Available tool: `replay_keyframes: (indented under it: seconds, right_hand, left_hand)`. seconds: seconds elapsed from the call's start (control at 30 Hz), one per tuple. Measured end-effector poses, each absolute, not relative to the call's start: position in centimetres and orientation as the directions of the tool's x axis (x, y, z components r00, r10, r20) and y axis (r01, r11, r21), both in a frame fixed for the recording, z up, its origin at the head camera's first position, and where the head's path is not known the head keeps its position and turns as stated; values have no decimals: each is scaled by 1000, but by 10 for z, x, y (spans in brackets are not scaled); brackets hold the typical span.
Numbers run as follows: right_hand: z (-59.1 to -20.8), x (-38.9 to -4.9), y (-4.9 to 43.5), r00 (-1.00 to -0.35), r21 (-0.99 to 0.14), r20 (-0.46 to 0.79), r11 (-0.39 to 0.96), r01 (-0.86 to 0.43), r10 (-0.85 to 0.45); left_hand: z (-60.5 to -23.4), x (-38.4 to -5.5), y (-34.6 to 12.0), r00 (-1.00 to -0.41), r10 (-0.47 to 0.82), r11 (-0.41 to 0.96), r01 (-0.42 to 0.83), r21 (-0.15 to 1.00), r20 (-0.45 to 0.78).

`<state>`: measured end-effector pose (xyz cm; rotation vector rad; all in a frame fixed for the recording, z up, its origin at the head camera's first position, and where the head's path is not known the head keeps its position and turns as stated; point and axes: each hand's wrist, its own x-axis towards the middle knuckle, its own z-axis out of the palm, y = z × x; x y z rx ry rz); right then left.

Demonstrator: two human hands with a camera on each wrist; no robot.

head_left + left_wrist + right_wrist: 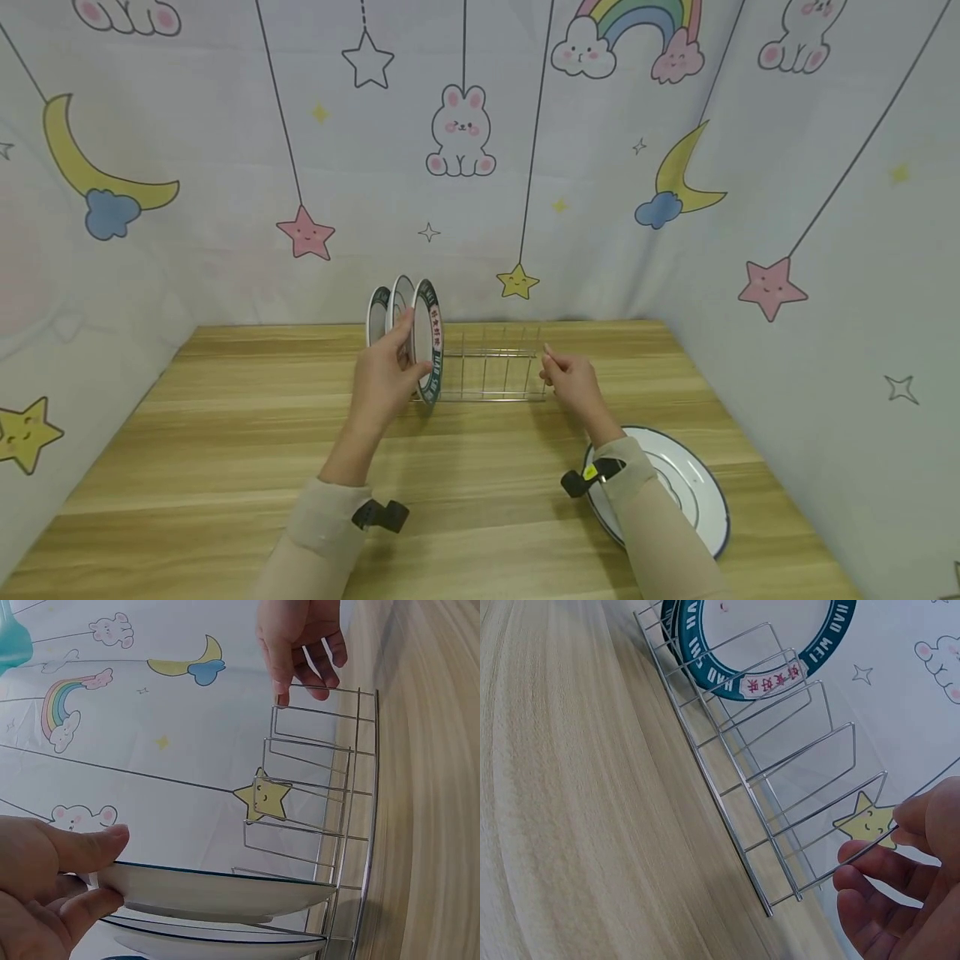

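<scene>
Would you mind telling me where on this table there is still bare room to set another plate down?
The wooden table lies bare left of the left hand, and between the two forearms in front of the wire rack. The rack's right slots stand empty. It is crowded at the rack's left end, where three plates stand, and at the near right, where a flat plate lies.

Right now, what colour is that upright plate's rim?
Dark teal on the plate, with a red label; right wrist view shows it best.
</scene>
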<state>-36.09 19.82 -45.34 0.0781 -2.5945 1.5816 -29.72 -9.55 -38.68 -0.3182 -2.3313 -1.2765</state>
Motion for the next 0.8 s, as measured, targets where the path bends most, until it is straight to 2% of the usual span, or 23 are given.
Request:
replay_keyframes:
  seconds: [0.47,0.8]
  right_hand:
    - [-454,-362,198,-991,-876,134,466,-124,-10]
    - [-453,-360,198,-994,-880,107,467,-90,11]
  left_hand:
    - [-400,-301,-92,-778,-42,684,435,585,627]
    - [-398,-301,-92,-800,-53,659,422,622,598]
